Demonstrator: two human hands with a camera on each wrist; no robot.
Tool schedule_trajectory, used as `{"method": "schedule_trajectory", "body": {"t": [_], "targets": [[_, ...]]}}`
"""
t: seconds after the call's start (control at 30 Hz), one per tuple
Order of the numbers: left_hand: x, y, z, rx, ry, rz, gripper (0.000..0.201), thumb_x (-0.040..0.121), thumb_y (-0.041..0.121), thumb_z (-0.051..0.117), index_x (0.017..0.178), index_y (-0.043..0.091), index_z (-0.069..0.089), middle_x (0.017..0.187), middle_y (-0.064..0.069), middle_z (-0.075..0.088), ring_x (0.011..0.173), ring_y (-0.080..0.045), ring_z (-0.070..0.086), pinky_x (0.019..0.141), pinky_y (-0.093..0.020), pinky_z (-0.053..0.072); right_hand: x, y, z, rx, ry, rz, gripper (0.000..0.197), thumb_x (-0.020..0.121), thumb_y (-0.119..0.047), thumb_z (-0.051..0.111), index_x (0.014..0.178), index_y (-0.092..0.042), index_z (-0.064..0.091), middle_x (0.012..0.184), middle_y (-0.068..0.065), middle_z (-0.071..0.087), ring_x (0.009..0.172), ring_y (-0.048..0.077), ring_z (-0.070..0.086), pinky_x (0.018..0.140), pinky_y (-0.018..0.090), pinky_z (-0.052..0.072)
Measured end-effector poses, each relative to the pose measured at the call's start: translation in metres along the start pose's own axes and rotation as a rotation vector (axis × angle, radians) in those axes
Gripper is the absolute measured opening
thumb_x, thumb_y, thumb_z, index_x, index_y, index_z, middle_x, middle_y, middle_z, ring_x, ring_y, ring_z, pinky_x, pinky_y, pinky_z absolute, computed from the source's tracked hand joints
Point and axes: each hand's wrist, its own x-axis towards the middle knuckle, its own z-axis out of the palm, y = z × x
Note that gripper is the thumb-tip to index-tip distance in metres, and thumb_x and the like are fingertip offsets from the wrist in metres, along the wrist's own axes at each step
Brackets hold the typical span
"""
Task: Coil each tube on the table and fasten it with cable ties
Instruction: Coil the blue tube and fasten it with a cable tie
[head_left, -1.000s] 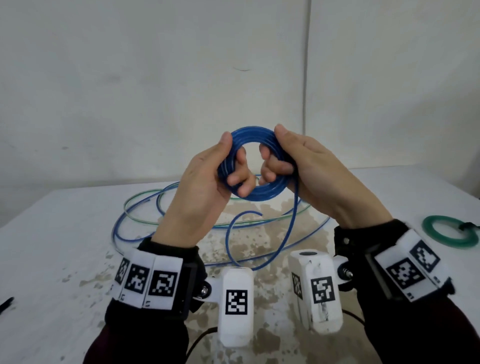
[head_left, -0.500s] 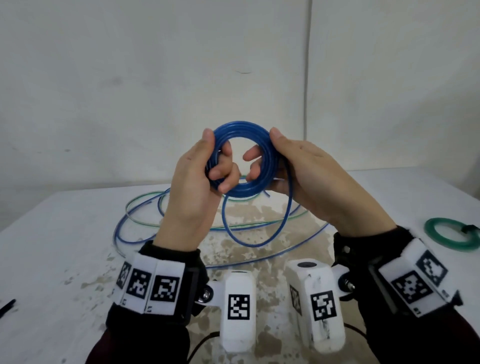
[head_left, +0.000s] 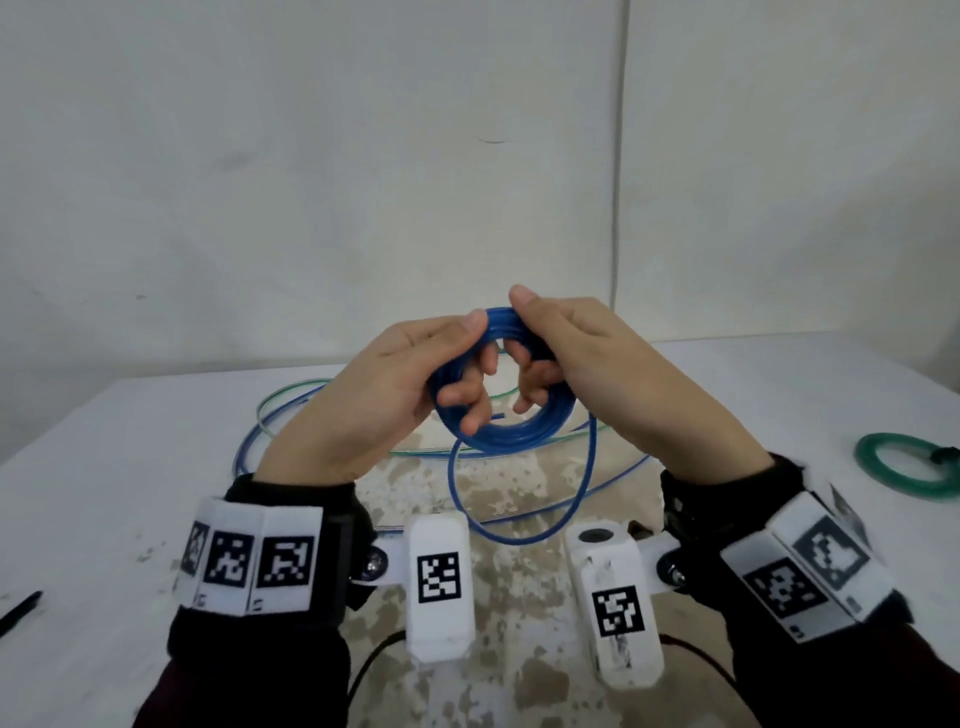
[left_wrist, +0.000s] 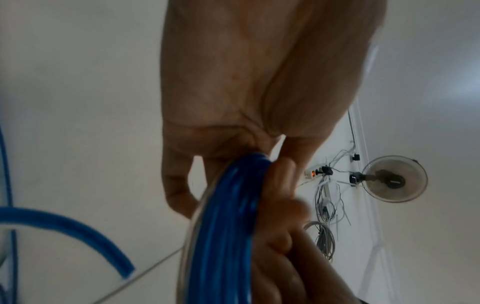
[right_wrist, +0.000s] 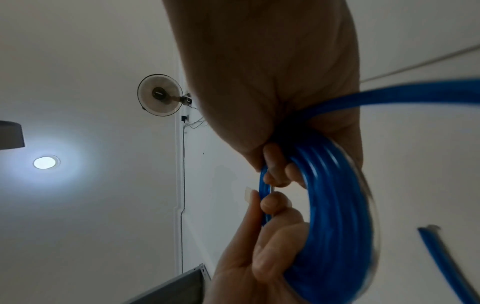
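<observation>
Both hands, the left hand (head_left: 384, 400) and the right hand (head_left: 597, 374), curl their fingers tight round the blue tube coil (head_left: 511, 434) held up above the bench (head_left: 104, 467) (one loose loop (head_left: 519, 535) hangs down), with a green coil (head_left: 906, 466) lying far right.

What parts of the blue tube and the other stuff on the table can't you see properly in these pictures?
- Blue coil, head view: its sides are hidden under the left hand and right hand.
- Loose blue tube: its far end can't be traced among the loops behind the hands.
- Green coil: cut off by the right edge.
- Black thing: cut off by the left edge, too small to identify.
- Wrist views: blurred, no table visible.
</observation>
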Motion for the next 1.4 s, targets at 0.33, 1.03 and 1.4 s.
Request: {"method": "schedule_trajectory", "body": {"t": [0.33,1.03,1.4], "targets": [[0.007,0.004,0.01,-0.241,0.314,0.243,0.037,0.102,0.029,0.033,0.074,0.007,0.046,0.047,0.009,0.028,0.041,-0.009,0.024,0.047,-0.019,0.022,0.003,0.006,-0.005,0.217,0.013,-0.078,0.042,0.104,-0.032,0.028,0.092,-0.011,0.062,0.066,0.002,0.061,0.071,0.017,0.06,0.078,0.033,0.055],[0.002,0.004,0.001,0.036,0.19,0.113,0.039,0.101,0.031,0.038,0.072,0.006,0.047,0.05,0.004,0.022,0.04,-0.012,0.026,0.045,-0.017,0.026,0.002,0.005,0.0,0.066,0.012,-0.053,0.043,0.104,-0.027,0.03,0.088,-0.002,0.061,0.057,0.001,0.048,0.055,0.013,0.05,0.067,0.035,0.056],[0.008,0.003,0.015,-0.195,0.048,0.062,0.037,0.097,0.031,0.035,0.076,0.005,0.051,0.046,-0.004,0.038,0.051,-0.024,0.059,0.063,-0.022,0.05,0.005,0.01,-0.017,0.281,0.013,-0.003,0.041,0.103,-0.034,0.032,0.075,-0.011,0.05,0.048,-0.007,0.03,0.047,0.013,0.036,0.058,0.026,0.041]]}}
